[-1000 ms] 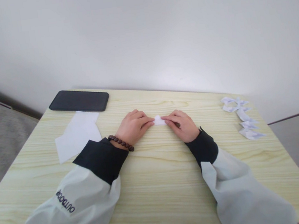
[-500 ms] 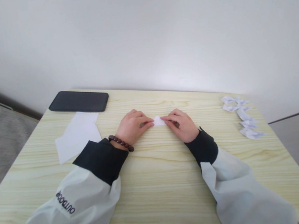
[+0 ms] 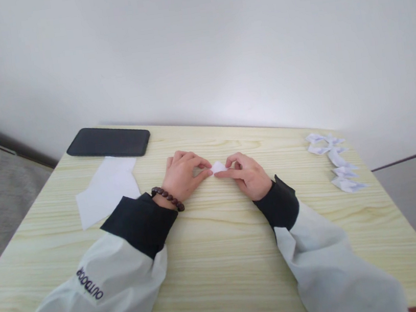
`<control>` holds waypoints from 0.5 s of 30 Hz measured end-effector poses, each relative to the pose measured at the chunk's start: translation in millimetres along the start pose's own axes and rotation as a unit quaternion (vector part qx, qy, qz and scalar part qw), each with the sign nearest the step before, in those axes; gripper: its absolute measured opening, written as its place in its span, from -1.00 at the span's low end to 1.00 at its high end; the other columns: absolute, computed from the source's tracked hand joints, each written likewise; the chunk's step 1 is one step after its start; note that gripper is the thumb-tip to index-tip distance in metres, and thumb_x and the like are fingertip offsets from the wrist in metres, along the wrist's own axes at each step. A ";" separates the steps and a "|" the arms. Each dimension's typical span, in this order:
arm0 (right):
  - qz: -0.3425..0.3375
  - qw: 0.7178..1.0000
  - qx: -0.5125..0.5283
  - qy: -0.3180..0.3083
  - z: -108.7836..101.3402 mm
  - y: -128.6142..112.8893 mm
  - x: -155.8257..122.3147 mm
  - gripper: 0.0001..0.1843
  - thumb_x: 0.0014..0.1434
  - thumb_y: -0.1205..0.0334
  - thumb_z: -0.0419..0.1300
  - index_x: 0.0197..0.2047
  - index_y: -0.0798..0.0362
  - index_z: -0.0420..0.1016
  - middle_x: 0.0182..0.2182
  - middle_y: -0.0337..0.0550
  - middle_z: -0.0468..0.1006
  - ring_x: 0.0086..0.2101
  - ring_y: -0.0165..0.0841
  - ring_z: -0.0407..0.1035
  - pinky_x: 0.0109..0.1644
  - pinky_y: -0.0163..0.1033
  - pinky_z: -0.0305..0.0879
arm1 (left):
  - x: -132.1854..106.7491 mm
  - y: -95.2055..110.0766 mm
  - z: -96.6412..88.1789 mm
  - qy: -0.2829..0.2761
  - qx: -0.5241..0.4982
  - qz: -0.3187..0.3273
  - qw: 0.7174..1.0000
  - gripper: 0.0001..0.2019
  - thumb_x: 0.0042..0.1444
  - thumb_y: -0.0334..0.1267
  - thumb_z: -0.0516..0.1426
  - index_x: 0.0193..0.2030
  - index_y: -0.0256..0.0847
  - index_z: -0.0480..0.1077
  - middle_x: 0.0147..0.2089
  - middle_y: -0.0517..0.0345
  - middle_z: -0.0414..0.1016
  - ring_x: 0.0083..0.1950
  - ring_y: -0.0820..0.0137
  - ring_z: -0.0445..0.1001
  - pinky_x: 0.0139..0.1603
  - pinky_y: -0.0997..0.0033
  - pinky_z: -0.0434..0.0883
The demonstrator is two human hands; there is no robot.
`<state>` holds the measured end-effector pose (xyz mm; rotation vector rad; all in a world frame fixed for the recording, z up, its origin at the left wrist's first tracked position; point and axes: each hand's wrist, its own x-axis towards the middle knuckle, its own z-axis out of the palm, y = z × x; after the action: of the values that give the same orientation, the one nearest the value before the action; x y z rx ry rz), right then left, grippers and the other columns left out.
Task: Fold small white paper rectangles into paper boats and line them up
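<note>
A small folded piece of white paper, roughly triangular with its point away from me, is held between my two hands near the middle of the table. My left hand pinches its left corner between thumb and fingers; a dark beaded bracelet circles that wrist. On the other side, my right hand grips the right part, its thumb lying along the paper's lower edge. The finer folds are too small to make out.
White paper sheets lie at the left of the wood-grain table, just in front of a black phone. Several small folded white paper pieces sit along the right side. A white wall rises behind the table.
My right hand has shifted slightly left, its thumb now stretched along the paper's lower edge. The paper shows a more pointed shape. My left hand stays almost in place.
</note>
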<state>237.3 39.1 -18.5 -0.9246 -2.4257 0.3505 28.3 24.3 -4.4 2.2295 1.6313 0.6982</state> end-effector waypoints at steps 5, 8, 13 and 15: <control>0.025 0.999 0.018 0.034 1.1 -3.3 -0.2 -0.71 0.08 0.41 0.08 -0.19 -0.01 0.55 -0.24 -0.13 0.39 -0.38 -0.39 0.28 -0.17 -0.18 0.26 | -0.2 0.1 0.5 0.004 0.003 0.003 1.000 -0.85 0.07 -0.12 0.17 -0.25 -0.05 0.50 -0.22 0.18 0.49 -0.05 0.21 0.28 -0.04 0.14 0.14; 0.093 0.993 0.028 0.065 5.5 -11.6 2.3 -0.77 0.08 0.27 0.14 -0.16 0.04 0.48 -0.24 -0.10 0.40 -0.28 -0.31 0.33 -0.14 -0.16 0.27 | 0.0 0.1 0.5 0.002 0.005 0.004 1.000 -0.85 0.07 -0.11 0.18 -0.26 -0.05 0.50 -0.22 0.18 0.49 -0.06 0.21 0.28 -0.05 0.14 0.15; 0.195 0.973 -0.057 0.107 18.4 -30.4 8.1 -0.62 0.06 0.06 0.18 -0.09 0.07 0.37 -0.17 0.00 0.38 -0.15 -0.16 0.30 -0.06 -0.04 0.20 | 0.2 -0.2 -0.1 -0.003 0.007 0.004 1.000 -0.84 0.07 -0.10 0.17 -0.25 -0.05 0.50 -0.22 0.16 0.50 -0.07 0.21 0.29 -0.06 0.15 0.15; 0.205 0.971 -0.069 0.106 21.4 -33.9 9.1 -0.61 0.06 0.05 0.17 -0.07 0.07 0.35 -0.16 0.02 0.35 -0.13 -0.14 0.29 -0.06 -0.03 0.18 | 0.3 -0.8 0.2 -0.001 0.008 0.006 1.000 -0.84 0.07 -0.10 0.17 -0.25 -0.05 0.50 -0.22 0.16 0.50 -0.06 0.20 0.29 -0.06 0.14 0.14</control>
<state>201.3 19.2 -19.1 -1.4514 -2.0752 0.2149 27.9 24.9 -4.9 2.2525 1.6289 0.6881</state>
